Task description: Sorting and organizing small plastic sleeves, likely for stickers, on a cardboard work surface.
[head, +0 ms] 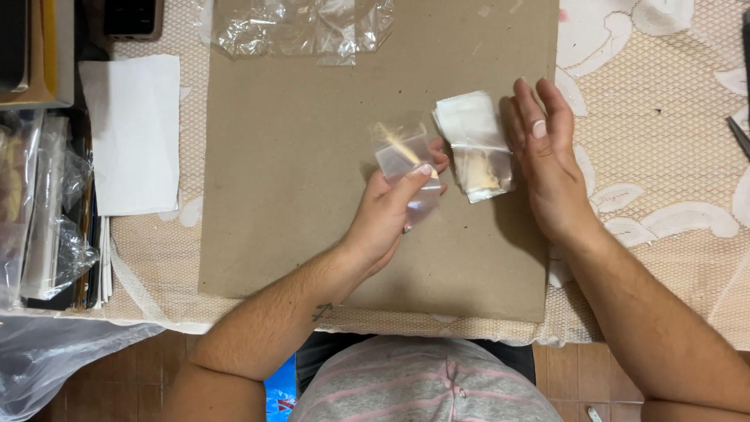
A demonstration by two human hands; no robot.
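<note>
Pinching a light, slippery clear bag (pixel 406 168) by its edge in our left hand (pixel 391 215), we keep our right hand (pixel 547 160) open beside the bag stack (pixel 475 144).

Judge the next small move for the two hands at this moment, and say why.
Probably the right hand should close in on the small clear bag to help handle it. The left hand pinches that bag alone above the cardboard sheet, while the right hand is open and holding nothing, beside the stack of clear bags.
</note>
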